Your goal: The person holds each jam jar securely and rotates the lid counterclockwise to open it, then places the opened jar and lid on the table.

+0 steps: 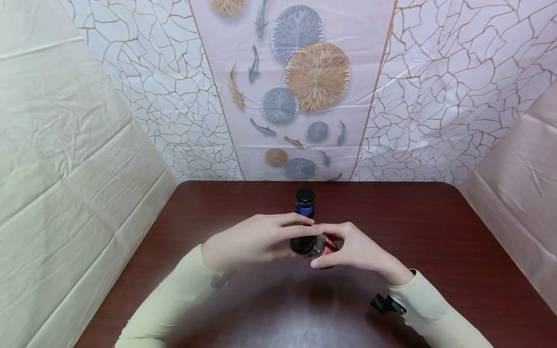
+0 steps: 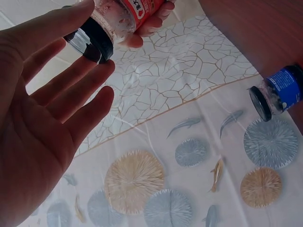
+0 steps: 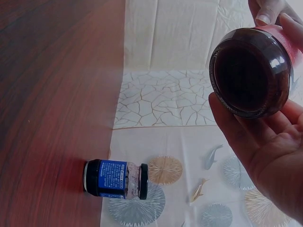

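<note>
A glass jar with a red label (image 1: pixel 329 244) and a black lid (image 2: pixel 97 41) is tilted, its lid toward the left hand. My right hand (image 1: pixel 363 249) grips the jar's body, thumb on the near side and fingers on the far side. The dark round base (image 3: pixel 244 75) faces the right wrist camera. My left hand (image 1: pixel 256 241) has its thumb and fingertips at the lid from opposite sides, fingers spread and long. Behind both hands, a second jar with a blue label (image 1: pixel 304 210) and black lid stands upright on the table.
The dark red-brown table (image 1: pixel 413 217) stretches out on both sides of the hands. A patterned cloth wall (image 1: pixel 209 140) rises at its far edge. Plain pale cloth (image 1: pixel 87 193) hangs along the left side, with more on the right.
</note>
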A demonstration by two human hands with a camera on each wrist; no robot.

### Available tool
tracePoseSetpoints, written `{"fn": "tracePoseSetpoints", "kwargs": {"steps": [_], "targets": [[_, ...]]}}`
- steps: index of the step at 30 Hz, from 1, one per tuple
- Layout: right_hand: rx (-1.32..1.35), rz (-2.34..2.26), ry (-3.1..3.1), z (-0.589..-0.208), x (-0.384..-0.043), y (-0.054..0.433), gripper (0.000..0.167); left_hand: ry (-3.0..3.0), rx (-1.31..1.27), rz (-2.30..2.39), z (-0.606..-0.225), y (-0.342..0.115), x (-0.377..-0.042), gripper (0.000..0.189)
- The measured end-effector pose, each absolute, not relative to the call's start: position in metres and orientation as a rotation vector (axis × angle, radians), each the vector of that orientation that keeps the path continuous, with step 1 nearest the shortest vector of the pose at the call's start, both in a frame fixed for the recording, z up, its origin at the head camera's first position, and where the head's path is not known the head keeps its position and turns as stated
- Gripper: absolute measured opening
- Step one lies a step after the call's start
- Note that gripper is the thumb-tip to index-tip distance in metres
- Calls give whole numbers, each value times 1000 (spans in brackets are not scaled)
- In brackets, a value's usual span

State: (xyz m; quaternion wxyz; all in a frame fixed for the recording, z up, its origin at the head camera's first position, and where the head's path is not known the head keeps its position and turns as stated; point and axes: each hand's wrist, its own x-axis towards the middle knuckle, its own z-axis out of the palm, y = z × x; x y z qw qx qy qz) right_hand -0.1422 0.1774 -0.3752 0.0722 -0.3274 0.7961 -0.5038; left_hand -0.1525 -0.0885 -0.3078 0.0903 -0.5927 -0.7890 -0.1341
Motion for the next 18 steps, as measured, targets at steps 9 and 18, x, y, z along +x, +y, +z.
{"fn": "tracePoseSetpoints", "kwargs": {"steps": [9,18], "targets": [[-977,-1458,2426,-373,-142,178,55,-2391,-1711,-373,-307,-90,-151,56],[-952,-1524,2356,-375,-142,179,59,-2459,-1616,-440,-308,-91,-151,58]]}}
